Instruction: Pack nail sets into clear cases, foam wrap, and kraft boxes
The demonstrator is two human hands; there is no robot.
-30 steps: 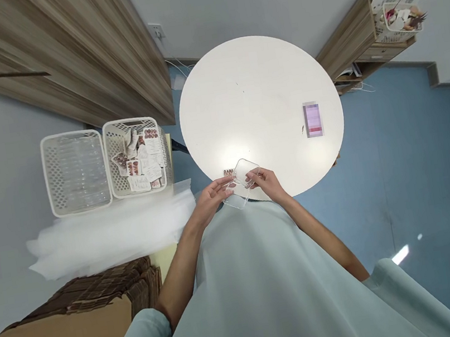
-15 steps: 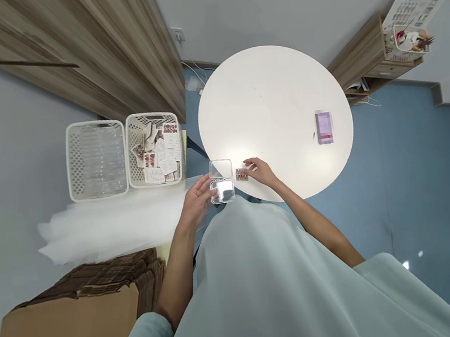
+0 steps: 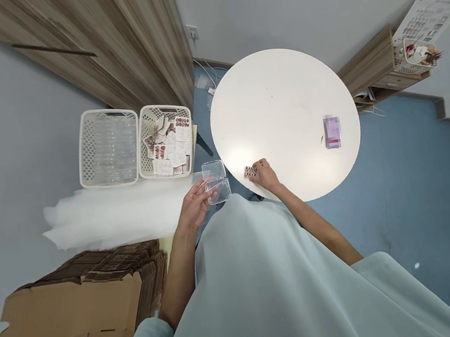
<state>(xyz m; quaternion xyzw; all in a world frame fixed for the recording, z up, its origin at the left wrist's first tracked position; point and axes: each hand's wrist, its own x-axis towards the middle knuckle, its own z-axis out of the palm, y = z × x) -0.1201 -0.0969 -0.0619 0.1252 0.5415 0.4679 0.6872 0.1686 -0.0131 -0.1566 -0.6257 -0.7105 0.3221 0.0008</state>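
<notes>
The half-closed left hand (image 3: pixel 194 202) holds a clear hinged case (image 3: pixel 222 191) (likely light, slick; grip its rim); the curled right hand (image 3: pixel 266 175) touches a brown-patterned card (image 3: pixel 250 172), hold unclear.

We'd tag this a small packing workroom: stacked flattened cartons (image 3: pixel 73 315), white wrapping sheets (image 3: pixel 117 214), baskets (image 3: pixel 87 161) of clear cases (image 3: pixel 114 145) and printed cards (image 3: pixel 173 145), round white surface (image 3: pixel 283 103).

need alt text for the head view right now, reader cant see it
A person's left hand holds an open clear case, while the right hand touches a small set of dark pieces at a round white table. Farther left are two baskets and cardboard.
</notes>
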